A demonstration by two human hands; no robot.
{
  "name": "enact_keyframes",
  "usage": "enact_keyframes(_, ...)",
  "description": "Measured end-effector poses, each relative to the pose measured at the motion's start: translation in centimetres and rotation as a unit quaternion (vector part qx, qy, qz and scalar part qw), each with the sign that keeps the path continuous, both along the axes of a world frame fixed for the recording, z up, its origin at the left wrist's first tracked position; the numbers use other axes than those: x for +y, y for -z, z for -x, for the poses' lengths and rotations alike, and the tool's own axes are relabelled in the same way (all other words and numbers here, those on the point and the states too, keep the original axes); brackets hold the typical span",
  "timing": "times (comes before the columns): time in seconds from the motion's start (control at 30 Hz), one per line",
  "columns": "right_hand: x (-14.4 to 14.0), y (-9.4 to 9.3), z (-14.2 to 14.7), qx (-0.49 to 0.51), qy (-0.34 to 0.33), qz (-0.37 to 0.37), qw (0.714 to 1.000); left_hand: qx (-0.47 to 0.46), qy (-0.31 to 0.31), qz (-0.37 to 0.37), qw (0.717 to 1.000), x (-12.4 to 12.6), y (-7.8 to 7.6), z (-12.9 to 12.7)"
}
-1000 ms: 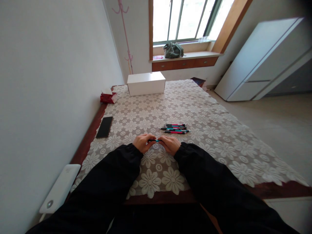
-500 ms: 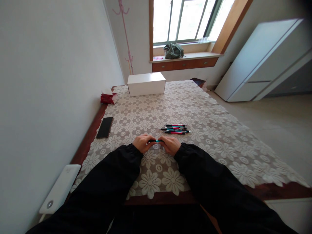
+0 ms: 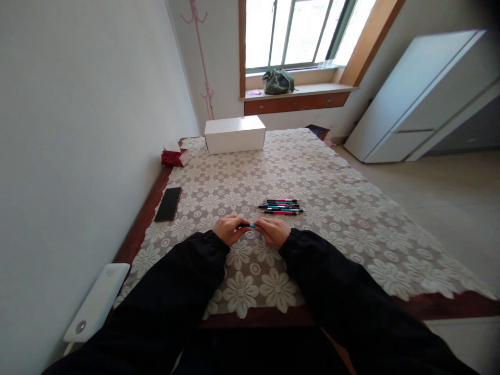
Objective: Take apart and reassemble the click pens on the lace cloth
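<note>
Between my two hands is a black and teal pen, held level just above the tablecloth near the table's front. My left hand is closed on its black end, thumb and fingers pinching it. On the teal end, my right hand is pinched shut, and its fingers hide the rest of the pen. Just beyond my hands lies a bundle of several pens, in red, teal and black, side by side on the lace tablecloth.
A black phone lies at the left. A red tissue pack and a white box stand farther back. At the near left is a white device beside the wall. A white fridge stands at the right.
</note>
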State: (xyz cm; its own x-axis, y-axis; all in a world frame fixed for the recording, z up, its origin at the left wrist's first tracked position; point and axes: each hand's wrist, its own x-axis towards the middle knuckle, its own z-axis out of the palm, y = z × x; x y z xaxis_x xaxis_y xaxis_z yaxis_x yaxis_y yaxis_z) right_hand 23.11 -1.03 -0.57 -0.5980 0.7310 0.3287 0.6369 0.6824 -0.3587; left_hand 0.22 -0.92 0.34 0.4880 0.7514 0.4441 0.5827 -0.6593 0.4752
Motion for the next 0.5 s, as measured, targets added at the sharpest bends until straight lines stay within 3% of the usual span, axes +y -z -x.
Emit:
enact_keyframes(0.2, -0.24, -0.11, 0.14, 0.023, 0.030, -0.005, 0.999, 0.000, -0.016, 0.002, 1.000, -0.11, -0.12, -0.04)
enact_keyframes(0.5, -0.47, -0.63, 0.29, -0.031, 0.047, 0.000, 0.998, 0.011, 0.001, 0.011, 1.000, -0.23, -0.52, -0.16)
